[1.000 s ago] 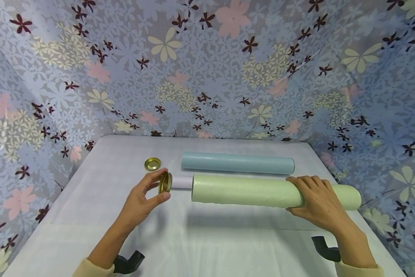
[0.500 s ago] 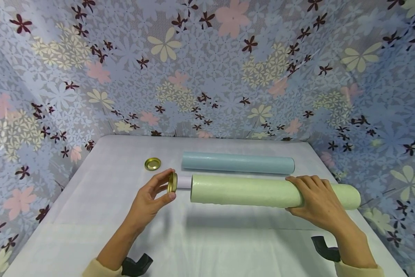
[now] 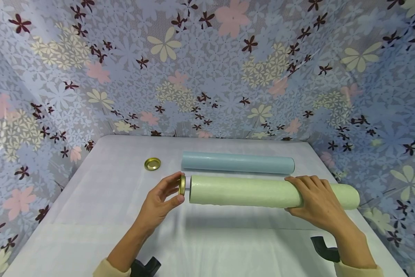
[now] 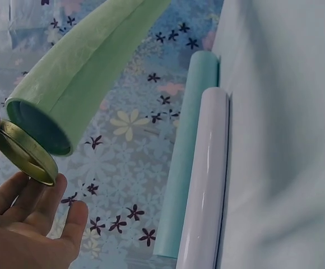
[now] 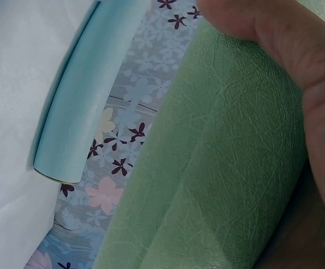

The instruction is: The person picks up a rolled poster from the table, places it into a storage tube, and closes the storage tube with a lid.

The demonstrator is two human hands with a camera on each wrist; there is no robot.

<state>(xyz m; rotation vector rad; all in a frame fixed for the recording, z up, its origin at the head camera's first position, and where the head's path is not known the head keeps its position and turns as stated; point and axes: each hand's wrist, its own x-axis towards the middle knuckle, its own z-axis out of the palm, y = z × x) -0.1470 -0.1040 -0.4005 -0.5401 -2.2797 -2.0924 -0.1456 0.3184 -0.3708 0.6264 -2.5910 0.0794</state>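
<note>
My right hand (image 3: 315, 200) grips a pale green tube (image 3: 242, 191) near its right part, holding it level above the table. Its left end is open and hollow, as the left wrist view shows. My left hand (image 3: 162, 200) pinches a gold metal lid (image 3: 182, 185) by its rim between thumb and fingers. The lid stands on edge just left of the tube's open end; in the left wrist view a narrow gap shows between the lid (image 4: 28, 152) and the green tube (image 4: 78, 78). In the right wrist view my thumb lies along the green tube (image 5: 207, 151).
A light blue tube (image 3: 236, 162) lies across the back of the white table (image 3: 124, 150). In front of it lies a white tube (image 4: 204, 179), mostly hidden behind the green one in the head view. A second gold lid (image 3: 153, 164) lies at the back left. Flowered cloth (image 3: 207, 77) hangs behind.
My left hand has moved right with the gold lid, turning it edge-on and bringing it close to the green tube's open end. The right hand and tube have barely shifted.
</note>
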